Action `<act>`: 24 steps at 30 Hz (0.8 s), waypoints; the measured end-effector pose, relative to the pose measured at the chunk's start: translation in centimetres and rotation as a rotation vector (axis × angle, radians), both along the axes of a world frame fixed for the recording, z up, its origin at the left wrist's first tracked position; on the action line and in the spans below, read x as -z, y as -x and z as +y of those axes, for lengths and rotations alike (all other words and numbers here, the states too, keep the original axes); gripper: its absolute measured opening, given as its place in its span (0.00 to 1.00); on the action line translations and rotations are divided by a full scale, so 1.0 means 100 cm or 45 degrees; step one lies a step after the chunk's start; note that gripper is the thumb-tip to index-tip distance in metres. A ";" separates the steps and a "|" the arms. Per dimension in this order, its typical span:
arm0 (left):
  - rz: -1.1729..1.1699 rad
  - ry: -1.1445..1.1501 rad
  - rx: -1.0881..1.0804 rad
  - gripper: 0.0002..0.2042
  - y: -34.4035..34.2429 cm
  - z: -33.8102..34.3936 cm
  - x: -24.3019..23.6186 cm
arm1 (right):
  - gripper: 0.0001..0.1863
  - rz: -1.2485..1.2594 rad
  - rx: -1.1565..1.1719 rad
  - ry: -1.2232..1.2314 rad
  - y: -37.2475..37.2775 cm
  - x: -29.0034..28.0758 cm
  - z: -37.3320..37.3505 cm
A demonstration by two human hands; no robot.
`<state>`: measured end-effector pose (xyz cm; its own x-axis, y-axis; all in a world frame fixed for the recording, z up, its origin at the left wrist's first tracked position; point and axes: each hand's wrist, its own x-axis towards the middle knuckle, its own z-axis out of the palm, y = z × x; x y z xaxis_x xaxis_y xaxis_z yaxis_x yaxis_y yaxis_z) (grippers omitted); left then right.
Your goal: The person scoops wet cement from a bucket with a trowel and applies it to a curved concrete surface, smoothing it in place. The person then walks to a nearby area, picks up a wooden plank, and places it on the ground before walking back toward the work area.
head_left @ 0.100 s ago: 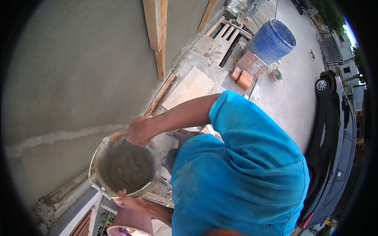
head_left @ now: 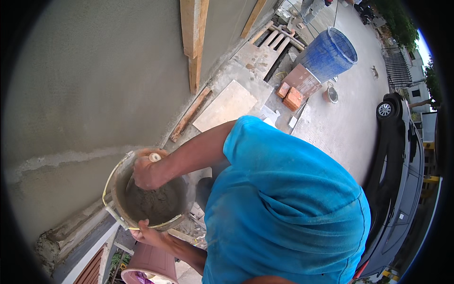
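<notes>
Head view: the work area shows a round bucket [head_left: 190, 191] partly filled with grey wet mix [head_left: 153, 204], its open mouth facing the camera, beside a grey rendered wall [head_left: 94, 94].

Right grip [head_left: 147, 174]: positioned inside the bucket mouth at the upper part of the rim, directly above the mix. The fingers are curled around a hand tool [head_left: 154, 157]; the rounded pale end of its handle projects above the hand. The working end is largely hidden by the hand, and its contact with the mix cannot be determined.

Left grip [head_left: 149, 233]: closed on the lower rim of the bucket, thumb at the lip, remaining fingers mostly concealed. The yellowish bail [head_left: 104, 191] lies folded around the left side of the bucket, outside the rim.

Adjacent items: a pink bin [head_left: 153, 260] is located below the bucket in the view, next to the left forearm. A timber post [head_left: 192, 38] stands against the wall. A pale flat slab [head_left: 226, 106] lies on the ground beyond the right forearm. Farther out are orange bricks [head_left: 292, 98], a blue barrel [head_left: 321, 56] and a small bucket [head_left: 332, 94]. A dark vehicle [head_left: 399, 199] is parked at the right side.
</notes>
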<state>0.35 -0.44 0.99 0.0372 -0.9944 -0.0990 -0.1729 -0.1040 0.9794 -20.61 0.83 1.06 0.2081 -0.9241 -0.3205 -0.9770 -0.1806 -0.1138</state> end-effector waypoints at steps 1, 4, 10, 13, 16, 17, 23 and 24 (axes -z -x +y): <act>-0.057 0.010 0.044 0.21 0.013 -0.008 -0.002 | 0.08 0.087 0.031 -0.048 -0.013 -0.012 0.001; 0.184 -0.114 0.027 0.22 0.026 0.010 0.002 | 0.11 0.092 -0.073 -0.126 -0.027 0.032 0.032; 0.265 -0.049 0.010 0.15 0.020 -0.010 -0.013 | 0.13 0.110 -0.410 -0.207 0.030 -0.049 0.042; 0.191 -0.061 0.033 0.18 0.020 -0.011 -0.007 | 0.15 0.101 -0.106 -0.164 0.019 -0.051 -0.003; 0.251 0.030 0.081 0.21 0.019 -0.009 -0.011 | 0.16 0.273 -0.266 -0.049 -0.028 -0.031 0.007; 0.302 0.009 0.068 0.21 0.015 -0.013 -0.015 | 0.16 0.338 -0.387 0.034 -0.027 -0.031 0.025; 0.322 0.002 0.003 0.23 0.011 0.000 -0.030 | 0.19 0.351 -0.329 0.241 0.003 -0.057 -0.007; 0.306 0.072 0.014 0.22 0.014 0.002 -0.030 | 0.20 0.421 -0.307 0.167 0.003 -0.048 0.003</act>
<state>-1.08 -0.24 4.02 0.0085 -0.9988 -0.0477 0.0647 -0.0471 0.9968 -20.89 1.12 5.88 0.3290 -0.8989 -0.2894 -0.8851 -0.4004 0.2374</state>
